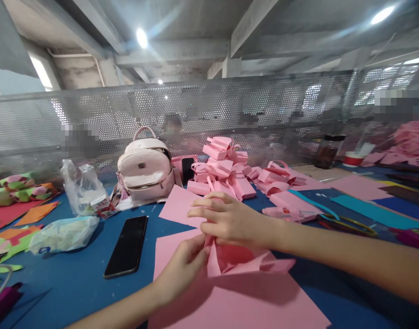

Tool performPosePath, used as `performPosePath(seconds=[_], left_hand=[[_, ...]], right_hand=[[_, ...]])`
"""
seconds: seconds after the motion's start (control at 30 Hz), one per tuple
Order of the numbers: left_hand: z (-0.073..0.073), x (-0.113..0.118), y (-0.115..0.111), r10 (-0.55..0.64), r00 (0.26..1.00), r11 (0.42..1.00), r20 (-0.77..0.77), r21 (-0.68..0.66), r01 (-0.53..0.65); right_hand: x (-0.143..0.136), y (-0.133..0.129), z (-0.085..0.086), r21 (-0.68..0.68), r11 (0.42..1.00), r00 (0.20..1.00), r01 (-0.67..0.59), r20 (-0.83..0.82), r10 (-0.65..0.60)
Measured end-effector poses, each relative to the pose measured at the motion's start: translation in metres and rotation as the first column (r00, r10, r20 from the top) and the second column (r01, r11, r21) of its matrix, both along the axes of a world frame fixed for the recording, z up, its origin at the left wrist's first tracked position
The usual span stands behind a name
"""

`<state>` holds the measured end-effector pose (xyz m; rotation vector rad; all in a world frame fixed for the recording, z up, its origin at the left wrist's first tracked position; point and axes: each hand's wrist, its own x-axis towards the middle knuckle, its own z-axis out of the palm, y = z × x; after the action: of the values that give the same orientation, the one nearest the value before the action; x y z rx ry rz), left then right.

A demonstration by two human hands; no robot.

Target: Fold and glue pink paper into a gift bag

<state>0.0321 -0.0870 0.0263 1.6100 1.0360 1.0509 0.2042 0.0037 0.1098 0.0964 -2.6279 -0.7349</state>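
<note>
A partly folded pink paper piece [235, 258] stands over a flat pink sheet [237, 304], with a hollow facing me and a flap sticking out to the right. My left hand [187, 262] pinches its left edge between thumb and fingers. From the right, my right hand [230, 221] reaches over its top, fingers bent around the upper part; the fingertips' exact hold is partly hidden. Behind my hands another pink sheet [178, 205] lies flat. Farther back rises a pile of folded pink paper boxes [226, 167] with strip handles.
A black phone [126, 246] lies left of the sheets, near a plastic-wrapped packet [65, 234] and a pale backpack [146, 169]. To the right are a pink glue gun [281, 213], teal paper [377, 214] and a dark jar [329, 151]. A perforated metal screen [202, 107] stands behind.
</note>
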Motion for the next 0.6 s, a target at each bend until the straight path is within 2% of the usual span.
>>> performPosePath(seconds=[0.13, 0.23, 0.4, 0.5, 0.6], left_hand=[[0.011, 0.003, -0.001, -0.048, 0.992, 0.998, 0.120, -0.028, 0.051], [0.013, 0.005, -0.004, -0.077, 0.976, 0.996, 0.202, -0.036, 0.086], [0.001, 0.002, -0.002, 0.023, 0.963, 0.992, 0.267, -0.124, 0.011], [-0.007, 0.000, -0.001, 0.026, 0.889, 0.963, 0.458, -0.251, 0.101], [-0.005, -0.001, -0.001, -0.002, 0.770, 0.926, 0.639, -0.289, 0.242]], right_hand=[[0.002, 0.002, 0.008, 0.029, 0.999, 0.998, 0.014, -0.060, -0.012], [0.004, -0.003, 0.016, 0.025, 0.998, 0.997, 0.061, -0.057, -0.060], [0.004, -0.010, 0.019, 0.071, 0.996, 0.992, 0.055, -0.120, -0.046], [0.003, -0.012, 0.017, 0.049, 0.998, 0.983, 0.032, -0.180, -0.022], [0.002, -0.013, 0.016, 0.020, 1.000, 0.977, 0.002, -0.214, 0.002]])
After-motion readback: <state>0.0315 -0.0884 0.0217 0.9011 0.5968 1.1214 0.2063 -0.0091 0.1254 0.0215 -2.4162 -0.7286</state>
